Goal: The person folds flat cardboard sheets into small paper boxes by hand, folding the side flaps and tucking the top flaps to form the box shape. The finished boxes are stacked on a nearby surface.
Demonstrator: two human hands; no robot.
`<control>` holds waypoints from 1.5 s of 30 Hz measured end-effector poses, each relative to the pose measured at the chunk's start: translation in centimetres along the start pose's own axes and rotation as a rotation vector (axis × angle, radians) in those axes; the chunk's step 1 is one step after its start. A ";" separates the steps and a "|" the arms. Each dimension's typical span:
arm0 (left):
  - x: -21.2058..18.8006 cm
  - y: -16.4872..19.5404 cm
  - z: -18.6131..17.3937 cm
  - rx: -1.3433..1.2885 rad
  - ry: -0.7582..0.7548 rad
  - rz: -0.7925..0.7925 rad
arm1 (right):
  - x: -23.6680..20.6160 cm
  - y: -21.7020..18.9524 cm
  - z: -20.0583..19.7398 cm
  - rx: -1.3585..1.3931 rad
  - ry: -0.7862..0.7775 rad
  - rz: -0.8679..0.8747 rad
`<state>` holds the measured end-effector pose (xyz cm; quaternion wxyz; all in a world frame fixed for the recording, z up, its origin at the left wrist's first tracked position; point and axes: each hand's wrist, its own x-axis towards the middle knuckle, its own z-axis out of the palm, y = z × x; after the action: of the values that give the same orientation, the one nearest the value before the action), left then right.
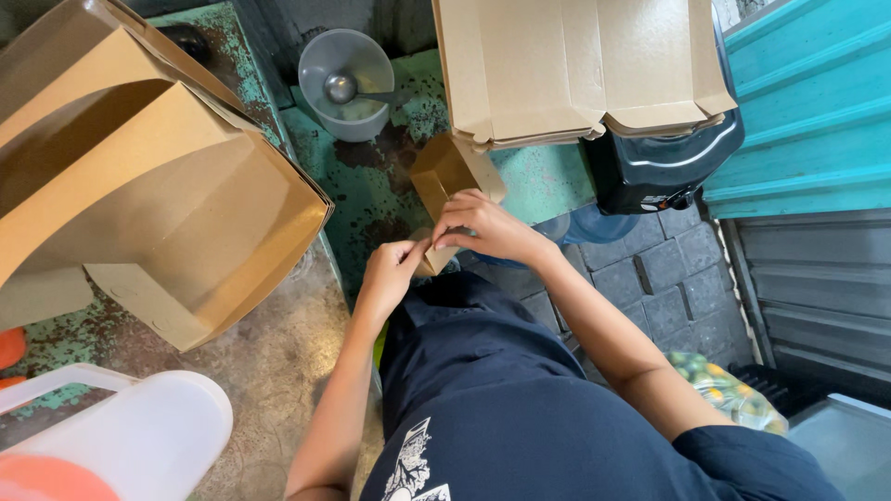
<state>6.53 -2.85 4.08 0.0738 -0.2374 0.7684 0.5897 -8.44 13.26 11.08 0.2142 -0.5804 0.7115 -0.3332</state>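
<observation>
Cardboard box [450, 176] was half-folded, its near flap unfinished; left hand [390, 274] and right hand [483, 227] pinched that flap; flat boxes [575, 65] waited behind it.

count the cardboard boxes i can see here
3. A small box held in the left hand and right hand; a big open box at left; a flat stack at top, which may hide more.

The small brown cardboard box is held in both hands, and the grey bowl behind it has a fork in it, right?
Not quite: the head view shows a metal ladle, not a fork, in the grey bowl. The left hand and right hand do hold the small brown cardboard box.
</observation>
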 end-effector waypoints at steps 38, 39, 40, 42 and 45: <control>2.0 1.2 2.0 -0.204 -0.297 0.196 | -5.8 -1.3 0.9 -0.458 0.363 -0.187; 2.2 1.1 2.1 -0.274 -0.332 0.218 | -5.7 -1.3 0.9 -0.456 0.360 -0.185; 2.3 1.0 2.2 -0.251 -0.325 0.220 | -5.6 -1.3 0.9 -0.454 0.357 -0.183; 2.3 0.9 2.2 -0.206 -0.311 0.223 | -5.5 -1.2 0.9 -0.427 0.386 -0.150; 2.1 0.9 2.1 -0.153 -0.291 0.229 | -5.3 -1.2 1.1 -0.295 0.403 -0.036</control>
<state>3.88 -1.25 3.44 0.0984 -0.0659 0.7246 0.6789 -5.63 18.00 10.77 -0.0251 -0.5396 0.7703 -0.3388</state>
